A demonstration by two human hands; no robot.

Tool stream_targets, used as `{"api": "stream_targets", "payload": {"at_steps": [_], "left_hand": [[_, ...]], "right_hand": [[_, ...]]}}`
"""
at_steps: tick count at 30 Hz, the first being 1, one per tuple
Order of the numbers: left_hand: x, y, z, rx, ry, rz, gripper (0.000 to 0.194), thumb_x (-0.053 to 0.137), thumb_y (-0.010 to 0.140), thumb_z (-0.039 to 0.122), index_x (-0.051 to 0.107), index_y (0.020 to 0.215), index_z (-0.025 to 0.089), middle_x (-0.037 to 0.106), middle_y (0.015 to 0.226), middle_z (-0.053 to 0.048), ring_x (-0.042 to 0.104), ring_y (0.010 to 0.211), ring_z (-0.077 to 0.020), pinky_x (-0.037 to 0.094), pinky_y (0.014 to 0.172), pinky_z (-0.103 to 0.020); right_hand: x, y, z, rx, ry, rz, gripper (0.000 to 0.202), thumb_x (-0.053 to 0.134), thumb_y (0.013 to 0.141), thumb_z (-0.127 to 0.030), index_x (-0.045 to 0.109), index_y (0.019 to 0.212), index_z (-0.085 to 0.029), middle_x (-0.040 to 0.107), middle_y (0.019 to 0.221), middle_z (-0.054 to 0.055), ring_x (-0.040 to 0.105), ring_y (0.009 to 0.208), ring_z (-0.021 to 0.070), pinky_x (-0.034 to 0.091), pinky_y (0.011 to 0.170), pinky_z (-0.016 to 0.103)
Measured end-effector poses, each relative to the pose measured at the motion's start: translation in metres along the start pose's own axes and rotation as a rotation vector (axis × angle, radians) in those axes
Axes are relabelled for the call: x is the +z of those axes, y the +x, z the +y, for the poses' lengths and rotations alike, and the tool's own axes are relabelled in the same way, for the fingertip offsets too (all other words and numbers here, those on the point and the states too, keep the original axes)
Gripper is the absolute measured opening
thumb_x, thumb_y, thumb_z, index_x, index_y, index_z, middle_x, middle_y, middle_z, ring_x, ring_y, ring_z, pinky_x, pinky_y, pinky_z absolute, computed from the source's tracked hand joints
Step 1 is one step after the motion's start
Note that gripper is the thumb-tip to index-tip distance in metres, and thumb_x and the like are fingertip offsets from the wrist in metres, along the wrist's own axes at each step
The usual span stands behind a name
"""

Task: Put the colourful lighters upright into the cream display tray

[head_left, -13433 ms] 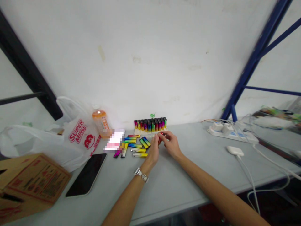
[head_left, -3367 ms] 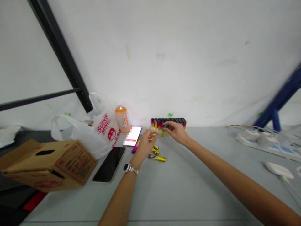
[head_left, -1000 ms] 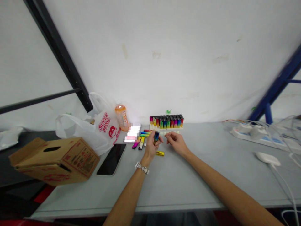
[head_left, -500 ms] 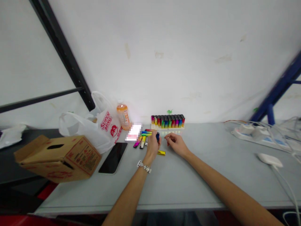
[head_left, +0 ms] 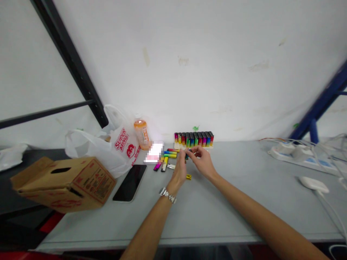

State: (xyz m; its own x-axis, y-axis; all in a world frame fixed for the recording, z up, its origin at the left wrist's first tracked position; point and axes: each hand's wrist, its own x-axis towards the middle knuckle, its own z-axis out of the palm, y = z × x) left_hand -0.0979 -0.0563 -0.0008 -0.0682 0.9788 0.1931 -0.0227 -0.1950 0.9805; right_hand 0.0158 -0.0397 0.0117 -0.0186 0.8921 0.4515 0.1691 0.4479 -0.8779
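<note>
My left hand is closed around a dark, greenish lighter, mostly hidden by the fingers. My right hand meets it from the right, thumb and forefinger pinched at the lighter's upper end. Just behind both hands, a pale rack holds several rows of upright, bright-coloured lighters with black tops. Left of my left hand lie loose lighters: a rainbow one, a yellow and white one, a magenta one and a silver one. A yellow piece lies beside my left wrist.
A black phone, a cardboard box, a white plastic bag and an orange drink bottle stand or lie to the left. At right are a power strip with cables and a white charger. A wall rises behind.
My right hand has moved left to my left hand, its fingertips now on the lighter. My left hand has shifted slightly right and turned, covering more of the lighter.
</note>
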Motion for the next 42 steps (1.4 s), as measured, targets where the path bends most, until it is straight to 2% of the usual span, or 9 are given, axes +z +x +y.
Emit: {"api": "stream_targets", "payload": {"at_steps": [5, 9, 13, 16, 18, 26, 33, 38, 42], "left_hand": [[-0.01, 0.005, 0.001, 0.113, 0.259, 0.077, 0.048, 0.034, 0.098, 0.049, 0.066, 0.119, 0.02, 0.066, 0.115, -0.011, 0.054, 0.118, -0.0245, 0.045, 0.097, -0.038], [-0.035, 0.007, 0.013, 0.314, 0.702, 0.206, 0.031, 0.043, 0.091, 0.017, 0.066, 0.111, 0.017, 0.064, 0.113, -0.012, 0.055, 0.113, -0.0245, 0.04, 0.103, -0.042], [-0.06, 0.007, 0.021, 0.251, 1.003, 0.034, 0.021, 0.054, 0.083, 0.01, 0.071, 0.089, 0.021, 0.068, 0.102, -0.007, 0.058, 0.104, -0.0258, 0.044, 0.095, -0.042], [-0.071, 0.006, 0.023, 0.187, 1.041, -0.179, 0.017, 0.062, 0.079, 0.014, 0.075, 0.084, 0.024, 0.071, 0.104, -0.005, 0.059, 0.106, -0.0253, 0.043, 0.096, -0.04], [-0.074, 0.005, 0.024, 0.143, 1.049, -0.241, 0.015, 0.065, 0.077, 0.019, 0.077, 0.084, 0.025, 0.072, 0.104, -0.004, 0.059, 0.108, -0.0262, 0.041, 0.099, -0.041], [-0.081, 0.003, 0.026, 0.057, 1.056, -0.3, 0.033, 0.068, 0.067, 0.014, 0.078, 0.095, 0.026, 0.075, 0.101, -0.003, 0.062, 0.102, -0.0255, 0.044, 0.096, -0.038], [-0.071, 0.005, 0.014, 0.169, 1.071, -0.232, 0.038, 0.064, 0.065, 0.008, 0.077, 0.095, 0.027, 0.075, 0.1, -0.006, 0.061, 0.104, -0.0301, 0.039, 0.1, -0.047], [-0.065, 0.006, 0.008, 0.244, 1.018, -0.228, 0.035, 0.062, 0.069, 0.007, 0.075, 0.097, 0.024, 0.074, 0.1, -0.007, 0.062, 0.1, -0.0273, 0.039, 0.099, -0.043], [-0.063, 0.008, 0.005, 0.248, 0.973, -0.255, 0.029, 0.06, 0.075, 0.007, 0.071, 0.098, 0.02, 0.071, 0.103, -0.008, 0.064, 0.099, -0.0233, 0.044, 0.092, -0.035]], "right_hand": [[0.0, 0.023, 0.0, 0.042, 0.023, -0.107, 0.03, 0.064, 0.082, -0.045, 0.065, 0.093, -0.017, 0.067, 0.076, 0.003, 0.059, 0.059, 0.0153, 0.046, 0.049, 0.027], [-0.003, 0.053, -0.003, -0.211, -0.218, -0.116, 0.024, 0.064, 0.084, -0.035, 0.066, 0.102, -0.02, 0.071, 0.09, 0.004, 0.064, 0.082, 0.019, 0.049, 0.078, 0.034], [-0.002, 0.085, -0.002, -0.34, -0.591, -0.185, 0.014, 0.061, 0.088, -0.027, 0.067, 0.098, -0.021, 0.072, 0.092, 0.005, 0.061, 0.094, 0.0231, 0.036, 0.093, 0.042], [0.001, 0.1, 0.003, -0.371, -0.766, -0.248, 0.014, 0.06, 0.09, -0.026, 0.068, 0.1, -0.022, 0.072, 0.095, 0.007, 0.056, 0.102, 0.0257, 0.03, 0.095, 0.043], [0.004, 0.104, 0.006, -0.391, -0.834, -0.279, 0.015, 0.059, 0.091, -0.026, 0.068, 0.102, -0.022, 0.071, 0.097, 0.008, 0.053, 0.104, 0.026, 0.028, 0.094, 0.043], [0.007, 0.109, 0.018, -0.389, -0.868, -0.3, 0.016, 0.058, 0.092, -0.027, 0.068, 0.104, -0.023, 0.071, 0.097, 0.007, 0.051, 0.104, 0.0262, 0.027, 0.094, 0.042], [0.008, 0.111, 0.022, -0.383, -0.854, -0.286, 0.017, 0.057, 0.093, -0.029, 0.07, 0.104, -0.023, 0.07, 0.095, 0.008, 0.049, 0.102, 0.0267, 0.027, 0.093, 0.044], [0.007, 0.108, 0.02, -0.443, -0.93, -0.196, 0.021, 0.058, 0.092, -0.036, 0.076, 0.094, -0.024, 0.056, 0.128, 0.011, 0.039, 0.117, 0.0309, 0.026, 0.095, 0.046], [0.004, 0.104, 0.017, -0.439, -0.982, -0.192, 0.026, 0.055, 0.093, -0.039, 0.076, 0.102, -0.026, 0.047, 0.133, 0.013, 0.036, 0.122, 0.0324, 0.024, 0.098, 0.048]]}}
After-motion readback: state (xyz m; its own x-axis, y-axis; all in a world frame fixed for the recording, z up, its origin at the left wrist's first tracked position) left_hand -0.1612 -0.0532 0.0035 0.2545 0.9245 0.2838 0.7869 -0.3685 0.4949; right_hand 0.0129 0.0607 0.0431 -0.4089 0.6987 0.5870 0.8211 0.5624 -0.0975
